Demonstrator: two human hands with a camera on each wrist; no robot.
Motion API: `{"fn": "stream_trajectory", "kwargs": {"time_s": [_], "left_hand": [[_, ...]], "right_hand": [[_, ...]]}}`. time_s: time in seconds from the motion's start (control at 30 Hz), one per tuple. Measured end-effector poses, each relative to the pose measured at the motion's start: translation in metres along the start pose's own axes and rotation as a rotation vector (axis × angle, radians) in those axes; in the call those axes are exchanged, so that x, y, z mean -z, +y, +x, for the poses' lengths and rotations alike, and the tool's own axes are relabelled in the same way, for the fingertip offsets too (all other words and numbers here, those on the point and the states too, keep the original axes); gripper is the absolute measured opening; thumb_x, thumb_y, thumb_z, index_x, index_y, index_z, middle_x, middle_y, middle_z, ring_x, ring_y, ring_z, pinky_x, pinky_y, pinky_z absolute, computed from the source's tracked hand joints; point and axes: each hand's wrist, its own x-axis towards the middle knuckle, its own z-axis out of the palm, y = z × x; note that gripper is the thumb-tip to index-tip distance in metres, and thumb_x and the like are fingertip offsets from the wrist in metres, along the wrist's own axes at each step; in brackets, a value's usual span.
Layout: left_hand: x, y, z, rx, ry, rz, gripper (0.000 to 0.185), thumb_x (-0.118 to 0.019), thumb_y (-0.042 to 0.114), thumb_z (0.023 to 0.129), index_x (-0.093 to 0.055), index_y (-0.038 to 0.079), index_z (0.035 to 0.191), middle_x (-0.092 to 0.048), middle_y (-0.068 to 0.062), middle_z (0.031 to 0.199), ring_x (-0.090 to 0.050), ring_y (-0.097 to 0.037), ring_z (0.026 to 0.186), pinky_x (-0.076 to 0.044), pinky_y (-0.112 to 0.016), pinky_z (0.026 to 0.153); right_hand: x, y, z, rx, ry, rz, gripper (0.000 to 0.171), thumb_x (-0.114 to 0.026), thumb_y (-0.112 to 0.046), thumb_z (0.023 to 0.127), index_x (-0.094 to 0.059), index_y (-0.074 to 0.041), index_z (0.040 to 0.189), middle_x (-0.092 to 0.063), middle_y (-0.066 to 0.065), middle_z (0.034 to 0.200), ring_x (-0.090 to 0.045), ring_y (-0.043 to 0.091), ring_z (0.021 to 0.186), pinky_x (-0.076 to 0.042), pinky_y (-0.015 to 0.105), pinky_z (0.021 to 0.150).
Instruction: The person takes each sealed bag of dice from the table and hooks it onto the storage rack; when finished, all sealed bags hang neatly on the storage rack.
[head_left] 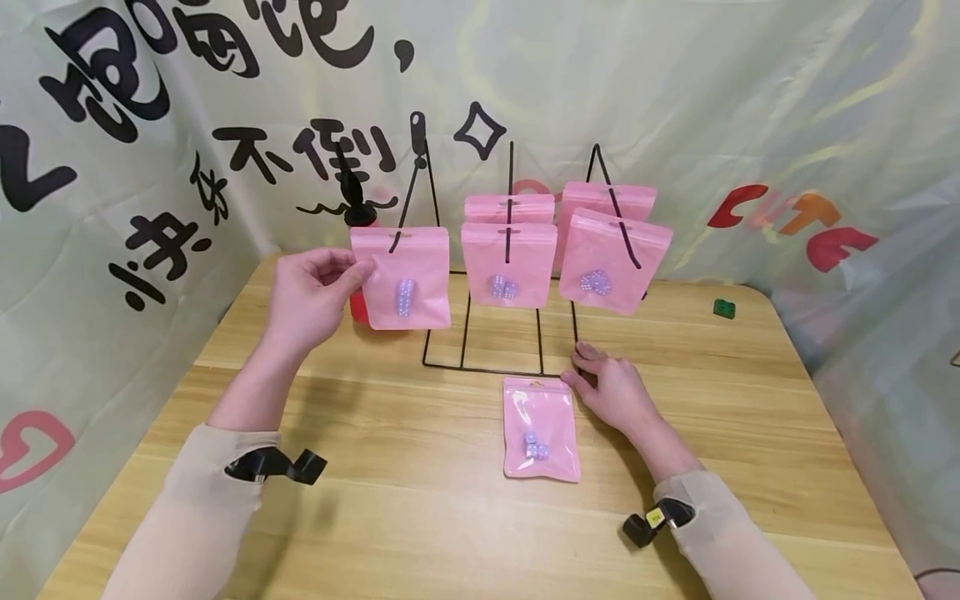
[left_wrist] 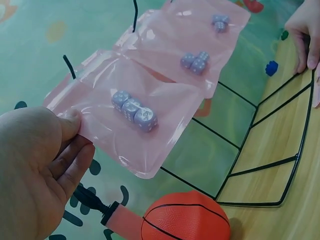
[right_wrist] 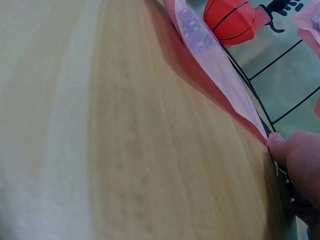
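Observation:
My left hand (head_left: 303,296) pinches the left edge of a pink zip pouch (head_left: 427,312) between thumb and fingers. That pouch hangs from the left hook of a black wire rack (head_left: 480,369) and shows several lilac dice (left_wrist: 134,110) through its front. With thumb and fingers my right hand (head_left: 618,392) grips the rack's front right corner at table level. Its thumb is beside, perhaps touching, the top corner of another pink dice pouch (head_left: 540,408) lying on the table. More dice pouches hang on the middle hook (head_left: 536,287) and right hook (head_left: 637,237).
Behind the left pouch stands a red ball-shaped object with black lines (left_wrist: 185,217) and a black top. A small green brick (head_left: 723,309) lies at the table's back right; a blue piece (left_wrist: 271,68) shows in the left wrist view. A printed cloth (head_left: 675,100) hangs behind.

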Motion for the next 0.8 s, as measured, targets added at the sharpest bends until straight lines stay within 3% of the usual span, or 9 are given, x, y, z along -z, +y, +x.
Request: {"fn": "stream_trajectory", "kwargs": {"time_s": [0.43, 0.8], "left_hand": [[-0.013, -0.004, 0.033, 0.033, 0.031, -0.016, 0.026, -0.079, 0.026, 0.099, -0.079, 0.000, 0.103, -0.075, -0.009, 0.089, -0.067, -0.023, 0.082, -0.056, -0.020, 0.072], [-0.020, -0.005, 0.050, 0.015, 0.066, 0.012, 0.026, -0.079, 0.027, 0.099, -0.080, 0.001, 0.102, -0.074, -0.007, 0.087, -0.065, -0.016, 0.078, -0.052, -0.020, 0.069]], "right_hand": [[-0.001, 0.002, -0.001, -0.024, -0.014, 0.006, 0.049, -0.076, -0.029, 0.100, -0.068, 0.006, 0.134, -0.058, 0.023, 0.147, -0.054, 0.043, 0.137, -0.044, 0.060, 0.113], [-0.001, 0.003, 0.000, 0.002, 0.003, 0.008, 0.049, -0.077, -0.027, 0.100, -0.068, 0.007, 0.133, -0.059, 0.024, 0.146, -0.056, 0.045, 0.135, -0.045, 0.060, 0.112]]}}
